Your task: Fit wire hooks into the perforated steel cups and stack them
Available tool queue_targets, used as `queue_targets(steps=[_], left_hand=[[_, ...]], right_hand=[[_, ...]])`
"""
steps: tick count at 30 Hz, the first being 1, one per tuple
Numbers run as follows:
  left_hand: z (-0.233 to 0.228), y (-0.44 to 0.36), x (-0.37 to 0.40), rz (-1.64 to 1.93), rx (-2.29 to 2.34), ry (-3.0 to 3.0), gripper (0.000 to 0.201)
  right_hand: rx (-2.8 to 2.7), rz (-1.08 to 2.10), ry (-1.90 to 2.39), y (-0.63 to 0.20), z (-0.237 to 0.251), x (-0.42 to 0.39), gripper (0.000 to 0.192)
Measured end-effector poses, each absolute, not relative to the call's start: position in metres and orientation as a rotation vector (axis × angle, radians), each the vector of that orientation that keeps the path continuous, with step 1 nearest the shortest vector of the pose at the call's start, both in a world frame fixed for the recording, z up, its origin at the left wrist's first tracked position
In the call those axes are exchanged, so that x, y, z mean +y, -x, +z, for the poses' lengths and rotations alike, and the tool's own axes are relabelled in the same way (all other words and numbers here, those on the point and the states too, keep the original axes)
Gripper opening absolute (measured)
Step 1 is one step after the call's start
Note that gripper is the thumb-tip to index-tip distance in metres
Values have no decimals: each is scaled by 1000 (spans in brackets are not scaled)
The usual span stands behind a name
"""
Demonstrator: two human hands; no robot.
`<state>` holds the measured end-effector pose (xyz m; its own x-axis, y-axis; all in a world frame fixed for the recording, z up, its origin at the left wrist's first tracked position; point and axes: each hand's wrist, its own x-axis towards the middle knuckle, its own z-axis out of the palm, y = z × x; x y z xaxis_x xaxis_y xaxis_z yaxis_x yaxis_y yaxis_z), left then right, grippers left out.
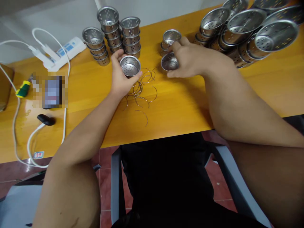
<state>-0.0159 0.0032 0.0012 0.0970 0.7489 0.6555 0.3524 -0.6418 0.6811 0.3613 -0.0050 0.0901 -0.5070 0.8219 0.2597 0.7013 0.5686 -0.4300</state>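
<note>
My left hand (122, 74) is closed around a small perforated metal cup (130, 66), its open mouth facing up. With the fingers and thumb of my right hand (185, 58), I grip a second metal cup (169, 62) by its right side. Just behind that one stands a short stack of perforated cups (171, 37), near my right fingertips. Several thin curved wire pieces (142, 95) lie loose on the table below and right of my left hand. Tall stacks of perforated cups (130, 34) stand behind my left hand.
Larger stacked perforated metal cups (247, 28) crowd the back right of the yellow table (178, 110). At left are a white power strip (64, 52) with cables, a blurred-out phone (52, 91), a yellow-green screwdriver handle (23, 89) and a black object like a mouse (46, 119).
</note>
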Motion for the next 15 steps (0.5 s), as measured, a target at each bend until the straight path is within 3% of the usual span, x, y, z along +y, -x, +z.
queue_targets(steps=[5,9,12,15], left_hand=[[-1,31,24,1398,1177,-1907,106],[-13,36,39,1446,1255,-1797,124],[-14,34,36,1518,1274,-1691,140],[-6,30,21,1421,1240,-1755,125]], right_hand=[[-2552,350,1333,-395,71,21,104],[-2574,221,1194,-379,94,-5,91],[-2659,265,1036,-350,115,-36,104],[-2820,404,853,-319,117,-59,97]])
